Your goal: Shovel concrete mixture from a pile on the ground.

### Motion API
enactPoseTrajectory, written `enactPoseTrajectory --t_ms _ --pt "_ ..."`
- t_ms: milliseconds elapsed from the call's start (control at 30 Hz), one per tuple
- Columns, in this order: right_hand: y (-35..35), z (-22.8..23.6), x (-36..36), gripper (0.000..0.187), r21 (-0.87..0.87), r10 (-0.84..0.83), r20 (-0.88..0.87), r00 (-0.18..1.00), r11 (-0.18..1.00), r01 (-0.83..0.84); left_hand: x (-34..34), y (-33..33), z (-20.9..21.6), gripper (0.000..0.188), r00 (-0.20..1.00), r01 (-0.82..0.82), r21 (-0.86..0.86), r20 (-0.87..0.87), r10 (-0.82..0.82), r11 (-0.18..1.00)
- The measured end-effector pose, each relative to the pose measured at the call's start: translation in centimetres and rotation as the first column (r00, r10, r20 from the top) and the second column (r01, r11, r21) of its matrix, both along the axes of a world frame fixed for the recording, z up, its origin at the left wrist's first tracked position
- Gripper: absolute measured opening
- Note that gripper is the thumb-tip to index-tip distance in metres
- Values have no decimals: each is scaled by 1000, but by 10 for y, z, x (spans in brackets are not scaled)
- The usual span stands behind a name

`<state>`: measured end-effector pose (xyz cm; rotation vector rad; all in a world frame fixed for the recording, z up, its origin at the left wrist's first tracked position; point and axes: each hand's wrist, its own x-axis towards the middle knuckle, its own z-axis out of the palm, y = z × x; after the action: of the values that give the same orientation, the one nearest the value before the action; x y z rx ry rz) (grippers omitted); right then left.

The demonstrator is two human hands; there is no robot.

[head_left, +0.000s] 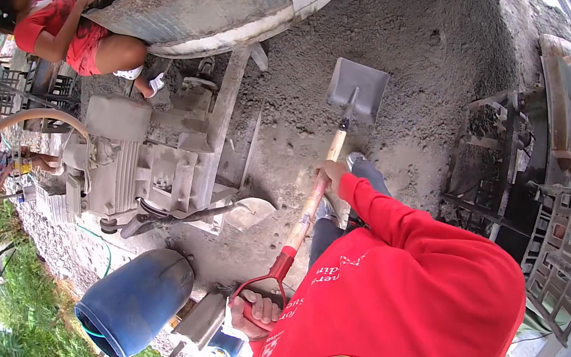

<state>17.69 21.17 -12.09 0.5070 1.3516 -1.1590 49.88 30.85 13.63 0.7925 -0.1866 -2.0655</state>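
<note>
- Shovel [307,214] lay slantwise in front of you, its square metal blade [369,88] out at the grey sand [421,40] (whether it touched the ground or hung just above, you could not tell from that angle).
- Your left hand [258,313] was curled around the grip of the red handle [279,267]; your right hand [332,173] was wrapped around the wooden shaft [335,145], nearer the blade.
- You seemed to be at the scooping step, probably before a load, since the blade looked bare.
- The next move called, by the look of it, for a low push into the sand, your left hand driving and your right steering, then bearing the weight.
- Any swing to your left needed care: another person [53,36] was beside the big drum [222,9].
</note>
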Motion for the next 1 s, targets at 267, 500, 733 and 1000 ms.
enactPoseTrajectory --t_ms 267,500,733,1000 --pt "-120 57 -43 16 -378 -118 215 969 905 194 -222 -133 -16 27 998 -42 -203 37 51 978" --pt "-171 120 -101 13 -404 -230 318 920 845 351 -283 -216 41 28 959 76 -311 -236 -154 948" --pt "-267 11 -227 6 -373 -129 152 980 910 178 -388 -284 -99 22 968 59 -354 -209 -140 933" --pt "-247 -42 -208 9 -368 -47 -55 997 929 24 -366 -253 -103 41 981 -157 234 151 124 959"
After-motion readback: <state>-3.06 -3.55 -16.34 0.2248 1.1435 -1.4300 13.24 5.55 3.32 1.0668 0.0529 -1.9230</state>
